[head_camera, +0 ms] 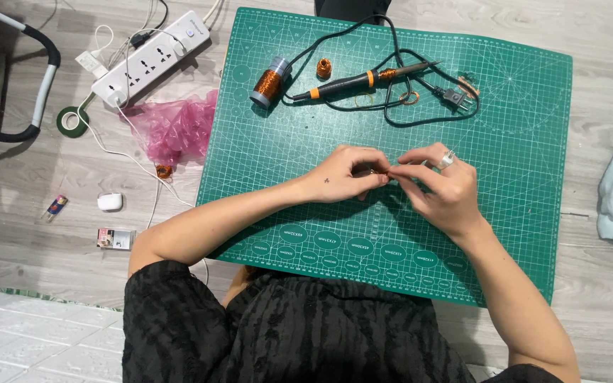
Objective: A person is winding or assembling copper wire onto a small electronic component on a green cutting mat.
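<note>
Both hands meet over the middle of the green cutting mat [519,213], which lies on a wood floor. The left hand [342,177] has its grip pinched narrow around a tiny coppery piece [377,171], fingertips curled in tight, and the right hand [441,186], ring on one finger, pinches in at the same spot from the other side, so the fingertips are basically touching. The piece is too small and too covered to tell what it is exactly, probably wire. At the mat's far edge sits a copper wire spool [271,82] lying on its side, a smaller coil [324,68] just beside it, and a soldering iron [363,79] with orange bands, its black cord looping around to a plug [454,98]. A couple of thin wire rings [409,97] lie near the cord. Off the mat to the left there's a white power strip [152,58], a crumpled pink bag [172,126], a roll of green tape [72,121] and a small white case [110,202].
</note>
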